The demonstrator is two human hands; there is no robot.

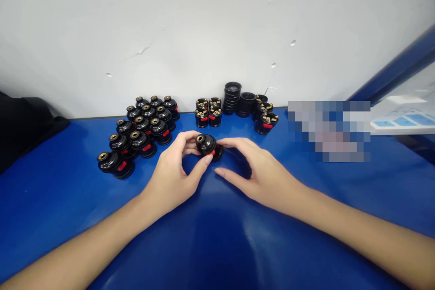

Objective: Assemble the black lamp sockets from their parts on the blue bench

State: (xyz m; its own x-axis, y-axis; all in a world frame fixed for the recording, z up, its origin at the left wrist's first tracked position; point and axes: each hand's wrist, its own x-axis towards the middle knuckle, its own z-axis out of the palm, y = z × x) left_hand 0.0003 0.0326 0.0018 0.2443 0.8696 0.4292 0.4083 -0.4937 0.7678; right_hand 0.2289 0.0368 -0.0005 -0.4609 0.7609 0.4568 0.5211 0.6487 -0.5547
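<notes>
A black lamp-holder part [208, 146] with a brass centre and a red tab sits between both hands on the blue table [217, 235]. My left hand [176, 172] pinches it with thumb and fingers from the left. My right hand [254, 170] touches its right side with the fingertips, thumb stretched out below it.
Several assembled black holders [142, 133] stand grouped at the left rear. Unassembled cores with brass contacts [208, 112] and stacked black rings [232, 97] line the white wall. More cores [267, 118] lie at the right rear. A dark object [23, 122] sits far left.
</notes>
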